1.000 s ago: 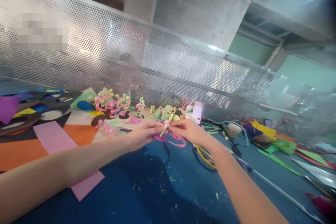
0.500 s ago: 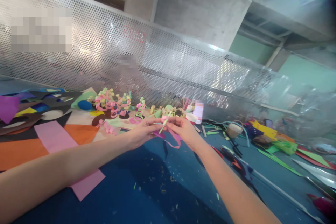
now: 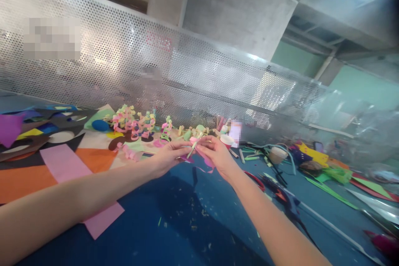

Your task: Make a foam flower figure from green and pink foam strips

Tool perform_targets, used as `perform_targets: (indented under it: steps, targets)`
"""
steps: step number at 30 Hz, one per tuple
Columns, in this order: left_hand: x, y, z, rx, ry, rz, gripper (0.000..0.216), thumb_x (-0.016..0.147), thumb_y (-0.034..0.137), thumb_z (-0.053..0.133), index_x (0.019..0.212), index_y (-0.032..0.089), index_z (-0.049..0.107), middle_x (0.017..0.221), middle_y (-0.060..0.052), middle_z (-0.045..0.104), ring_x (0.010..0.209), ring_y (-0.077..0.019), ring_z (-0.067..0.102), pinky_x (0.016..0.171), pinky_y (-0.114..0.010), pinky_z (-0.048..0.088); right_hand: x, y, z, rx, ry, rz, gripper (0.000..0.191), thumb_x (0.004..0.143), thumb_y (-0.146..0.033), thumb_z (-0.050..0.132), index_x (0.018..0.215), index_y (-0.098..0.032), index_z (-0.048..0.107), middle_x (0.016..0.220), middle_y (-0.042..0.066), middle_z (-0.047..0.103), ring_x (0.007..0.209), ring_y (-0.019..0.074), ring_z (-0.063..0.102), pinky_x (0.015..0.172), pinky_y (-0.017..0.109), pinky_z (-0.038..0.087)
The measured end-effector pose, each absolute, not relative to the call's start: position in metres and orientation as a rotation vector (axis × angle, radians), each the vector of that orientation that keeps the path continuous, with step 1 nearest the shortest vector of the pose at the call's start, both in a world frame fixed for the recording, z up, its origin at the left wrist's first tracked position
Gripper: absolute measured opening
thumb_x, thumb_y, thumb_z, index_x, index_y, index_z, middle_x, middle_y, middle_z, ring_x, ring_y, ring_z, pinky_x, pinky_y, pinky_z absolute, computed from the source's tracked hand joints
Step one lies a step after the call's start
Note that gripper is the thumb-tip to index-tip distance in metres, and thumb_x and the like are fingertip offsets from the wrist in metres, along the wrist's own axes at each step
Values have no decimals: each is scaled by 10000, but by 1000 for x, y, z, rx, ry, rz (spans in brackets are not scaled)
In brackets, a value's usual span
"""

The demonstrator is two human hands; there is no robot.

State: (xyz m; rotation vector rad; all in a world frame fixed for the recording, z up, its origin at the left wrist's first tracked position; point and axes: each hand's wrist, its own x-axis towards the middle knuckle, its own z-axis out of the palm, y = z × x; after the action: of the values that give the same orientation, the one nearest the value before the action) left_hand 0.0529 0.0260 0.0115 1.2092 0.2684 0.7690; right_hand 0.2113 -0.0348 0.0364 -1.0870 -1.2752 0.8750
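Both hands meet above the blue table around a small craft piece with a pale green strip and pink and purple parts. My left hand pinches the piece from the left, fingertips closed on its edge. From the other side, my right hand grips it between thumb and fingers. A thin pink strip hangs in a loop below the right fingers. The fingers hide much of the piece, so I cannot tell how its parts are joined.
Finished-looking pink and green curled figures stand at the back left. Orange sheets and a pink sheet lie left. A glue gun, red-handled scissors and a paper cup lie right. A perforated metal screen stands behind.
The right hand has turned slightly, and its fingers have shifted on the piece. The dangling pink strip has risen a little. The left hand has hardly moved.
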Motion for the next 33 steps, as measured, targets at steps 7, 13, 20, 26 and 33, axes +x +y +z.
perform_targets:
  steps: [7, 13, 20, 26, 33]
  targets:
    - [52, 24, 12, 1226, 315, 790, 179, 681, 223, 700, 853, 172, 689, 811, -20, 651, 726, -108, 565, 733, -255, 419, 214, -36, 39, -1158, -1325, 846, 265, 633, -296, 712, 851, -202, 596, 764, -1, 650, 737, 146, 615, 723, 296, 457]
    - [52, 23, 13, 1234, 299, 791, 168, 692, 228, 690, 852, 175, 690, 832, -23, 649, 735, -106, 564, 726, -245, 414, 214, -38, 40, -1210, -1361, 894, 243, 646, -352, 692, 804, -172, 647, 709, 13, 639, 657, 130, 579, 684, 293, 460]
    - [53, 24, 11, 1263, 300, 796, 158, 703, 246, 676, 848, 183, 690, 830, -18, 657, 746, -108, 564, 737, -243, 412, 212, -39, 40, -1241, -1346, 882, 236, 638, -348, 696, 775, -162, 651, 685, 4, 643, 583, 99, 539, 628, 254, 434]
    - [55, 28, 3, 1410, 322, 842, 218, 708, 296, 666, 898, 190, 677, 865, -24, 662, 762, -117, 558, 726, -241, 401, 210, -37, 36, -1324, -1301, 833, 276, 611, -371, 705, 767, -150, 653, 692, 17, 653, 625, 126, 571, 645, 272, 432]
    - [57, 34, -3, 1490, 387, 915, 190, 673, 303, 689, 810, 174, 662, 795, -4, 639, 744, -117, 542, 713, -233, 385, 206, -36, 31, -1367, -1335, 783, 289, 615, -397, 691, 749, -146, 645, 669, 7, 636, 610, 128, 556, 604, 262, 419]
